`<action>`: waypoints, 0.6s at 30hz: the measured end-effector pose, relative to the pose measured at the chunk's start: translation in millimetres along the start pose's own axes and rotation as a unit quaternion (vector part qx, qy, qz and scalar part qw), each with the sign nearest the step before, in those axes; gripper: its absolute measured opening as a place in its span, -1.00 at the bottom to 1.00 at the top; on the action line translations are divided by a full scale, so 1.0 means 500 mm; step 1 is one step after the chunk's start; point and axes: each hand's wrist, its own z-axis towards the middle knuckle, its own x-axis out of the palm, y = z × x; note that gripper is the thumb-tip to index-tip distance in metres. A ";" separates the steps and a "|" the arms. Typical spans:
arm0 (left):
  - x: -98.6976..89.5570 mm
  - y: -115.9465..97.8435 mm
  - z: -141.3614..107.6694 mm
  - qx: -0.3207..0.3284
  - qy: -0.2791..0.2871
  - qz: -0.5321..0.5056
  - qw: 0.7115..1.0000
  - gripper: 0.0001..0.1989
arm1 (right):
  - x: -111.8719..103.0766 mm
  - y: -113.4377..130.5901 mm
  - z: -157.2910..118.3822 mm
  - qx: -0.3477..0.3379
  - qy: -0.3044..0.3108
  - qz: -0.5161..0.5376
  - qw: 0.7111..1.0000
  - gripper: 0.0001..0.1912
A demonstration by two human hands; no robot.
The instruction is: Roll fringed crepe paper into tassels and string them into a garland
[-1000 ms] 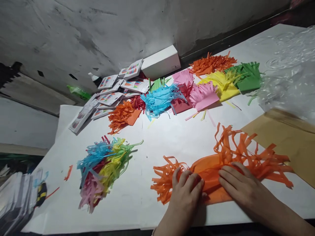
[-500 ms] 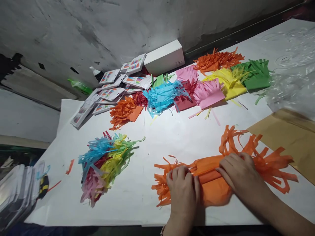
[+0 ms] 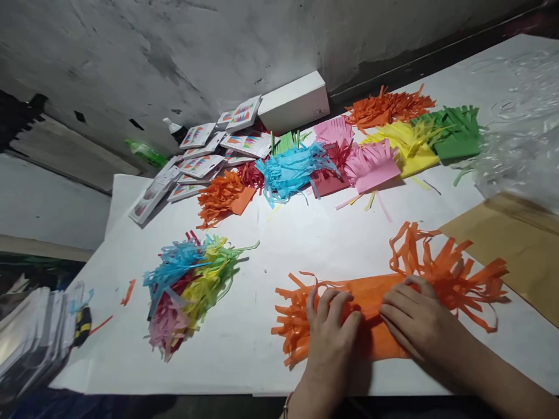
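An orange tissue sheet with fringed ends lies near the front edge of the white-covered table. On its left part rests my left hand, fingers curled and thumb near the fold across the middle. My right hand is on the right part, beside the right fringe, with its fingers bent together on the paper. Both hands touch the sheet, and their fingertips are partly hidden. A bundle of blue, yellow, green and pink fringed strips lies to the left.
Several fringed paper pieces lie along the back. Behind them are printed packets and a white box. Clear plastic bags and brown paper are at the right. A stack of clear packs stands at far left.
The middle of the orange sheet now lies flatter, with less of the rolled fold showing. My left hand's fingers have spread slightly, and my right hand has shifted a little left and down.
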 end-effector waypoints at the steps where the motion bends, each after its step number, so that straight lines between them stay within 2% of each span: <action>1: 0.002 0.001 -0.001 0.009 -0.002 -0.002 1.000 -0.86 | 0.001 0.002 0.001 -0.006 0.007 -0.008 1.000 -0.70; 5: 0.016 0.009 -0.006 0.025 -0.003 -0.015 1.000 -0.85 | 0.005 0.000 -0.008 -0.054 0.011 -0.037 0.998 -0.66; 9: 0.023 0.021 -0.018 0.029 -0.030 -0.031 0.999 -0.87 | -0.004 -0.028 -0.045 -0.058 -0.012 -0.001 0.998 -0.64; 11: 0.020 0.022 -0.024 0.018 -0.017 -0.037 0.999 -0.92 | -0.011 -0.039 -0.066 -0.051 -0.038 0.012 0.998 -0.65; 14: 0.013 0.016 -0.027 0.003 0.013 -0.046 0.999 -0.94 | -0.015 -0.040 -0.086 0.004 -0.068 0.032 0.997 -0.72; 18: 0.010 0.006 -0.018 -0.054 0.026 -0.040 0.997 -0.85 | -0.007 -0.027 -0.088 0.101 -0.061 0.020 0.993 -0.81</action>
